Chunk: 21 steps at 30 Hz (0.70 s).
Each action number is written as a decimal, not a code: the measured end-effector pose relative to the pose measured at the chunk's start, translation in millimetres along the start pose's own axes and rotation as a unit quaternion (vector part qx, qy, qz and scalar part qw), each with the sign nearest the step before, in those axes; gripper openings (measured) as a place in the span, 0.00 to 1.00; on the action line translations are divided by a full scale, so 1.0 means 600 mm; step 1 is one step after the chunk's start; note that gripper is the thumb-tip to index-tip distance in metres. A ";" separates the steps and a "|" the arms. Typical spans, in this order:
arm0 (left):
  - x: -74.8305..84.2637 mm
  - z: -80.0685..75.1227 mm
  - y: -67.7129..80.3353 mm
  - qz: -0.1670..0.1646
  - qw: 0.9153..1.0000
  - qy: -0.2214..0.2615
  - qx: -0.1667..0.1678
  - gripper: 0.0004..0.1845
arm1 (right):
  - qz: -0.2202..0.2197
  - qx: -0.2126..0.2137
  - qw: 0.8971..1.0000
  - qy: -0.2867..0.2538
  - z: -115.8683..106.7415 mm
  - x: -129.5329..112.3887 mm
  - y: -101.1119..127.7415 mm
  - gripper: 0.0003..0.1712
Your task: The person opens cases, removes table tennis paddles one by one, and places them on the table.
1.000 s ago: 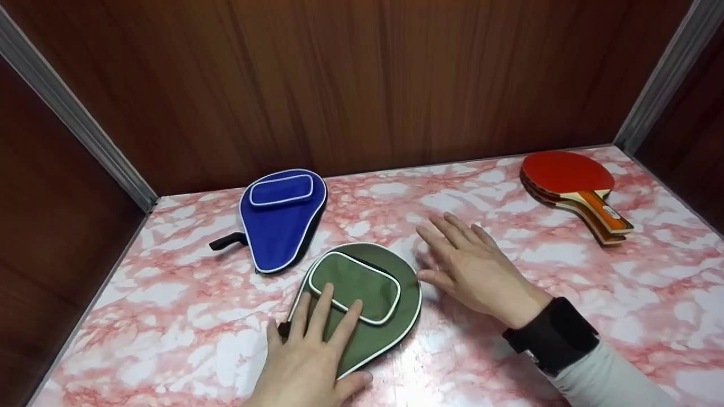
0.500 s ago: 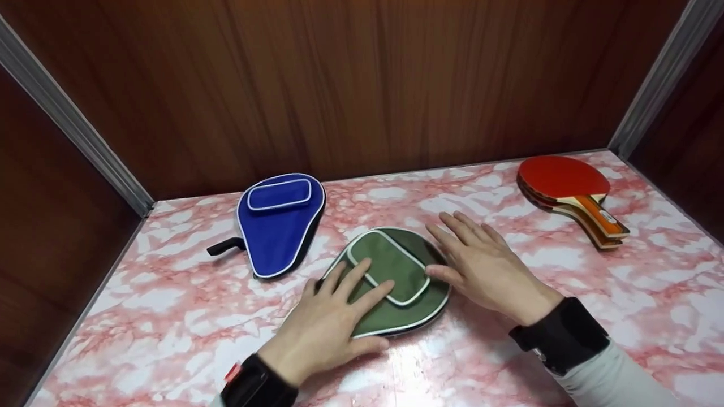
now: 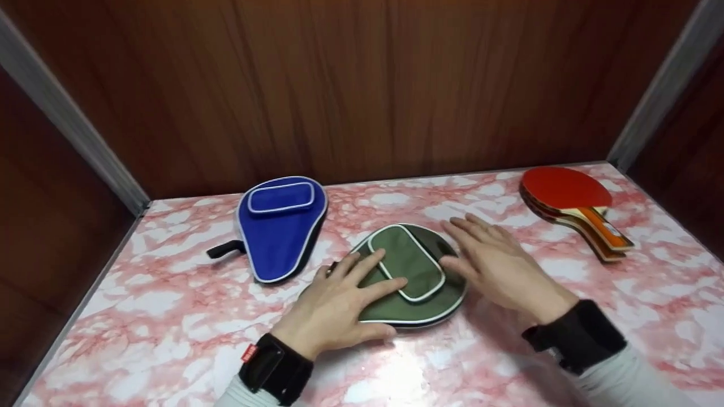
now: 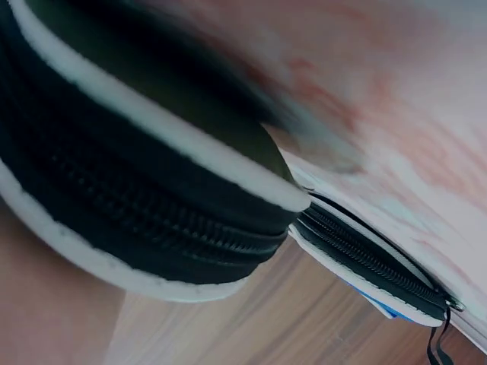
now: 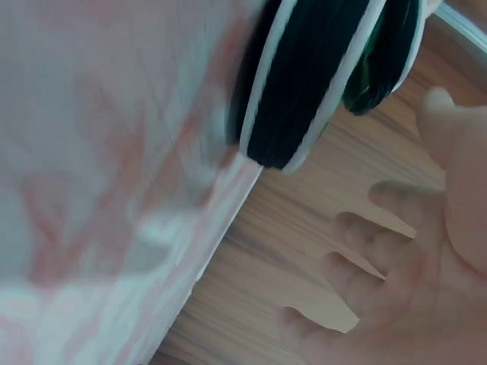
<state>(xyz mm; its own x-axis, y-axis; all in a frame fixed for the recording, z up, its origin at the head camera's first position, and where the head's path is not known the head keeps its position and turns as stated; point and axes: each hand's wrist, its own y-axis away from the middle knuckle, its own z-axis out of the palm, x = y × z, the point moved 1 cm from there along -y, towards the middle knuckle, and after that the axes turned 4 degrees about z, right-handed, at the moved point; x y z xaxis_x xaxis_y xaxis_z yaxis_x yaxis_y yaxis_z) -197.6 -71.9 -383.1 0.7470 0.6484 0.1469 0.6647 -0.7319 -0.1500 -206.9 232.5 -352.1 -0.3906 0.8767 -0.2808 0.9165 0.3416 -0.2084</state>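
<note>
Olive green paddle case (image 3: 416, 282) with white piping around the edge and around the pocket; black zipper band along the side, seen in the wrist views. Royal blue paddle case (image 3: 280, 226) with white piping too, black side and a black strap. Bright red rubber on the top paddle of the paddle stack (image 3: 571, 198); pale wood and orange on the handles, dark layers at the edge. Bench (image 3: 169, 316) in pink and white marble pattern, glossy. Walls (image 3: 362, 85) in dark reddish-brown wood grain, with grey metal strips in the corners. Black wristbands (image 3: 274, 367) on both arms, a small red tag on the left one; light grey sleeves (image 3: 616, 379).
</note>
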 end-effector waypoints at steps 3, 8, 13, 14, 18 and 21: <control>0.002 0.001 -0.004 0.001 1.000 -0.007 -0.007 0.43 | -0.037 -0.004 0.999 0.006 -0.006 0.012 -0.030 0.33; 0.002 0.003 -0.001 0.009 1.000 -0.006 -0.005 0.41 | -0.082 -0.061 0.995 -0.004 -0.002 0.023 -0.098 0.28; 0.000 0.003 0.004 0.012 1.000 0.005 -0.001 0.41 | -0.091 -0.125 0.988 -0.019 0.010 0.008 -0.155 0.27; -0.001 0.002 0.005 0.011 1.000 0.006 -0.001 0.41 | -0.095 -0.136 0.986 -0.023 0.012 0.005 -0.165 0.27; -0.002 0.000 0.003 0.007 1.000 0.010 -0.003 0.41 | -0.104 -0.171 0.979 -0.037 0.017 0.002 -0.191 0.30; -0.001 -0.001 0.001 0.008 1.000 0.009 -0.003 0.41 | -0.097 -0.195 0.975 -0.039 0.019 0.003 -0.204 0.32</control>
<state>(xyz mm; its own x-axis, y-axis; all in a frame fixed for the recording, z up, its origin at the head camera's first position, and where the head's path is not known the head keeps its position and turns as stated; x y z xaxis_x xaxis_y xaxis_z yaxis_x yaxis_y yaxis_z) -197.9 -73.0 -382.7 0.7574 0.6323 0.1629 0.6524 -0.7436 -0.1466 -320.5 188.3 -337.9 -0.5516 0.7592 -0.3455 0.7818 0.6150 0.1032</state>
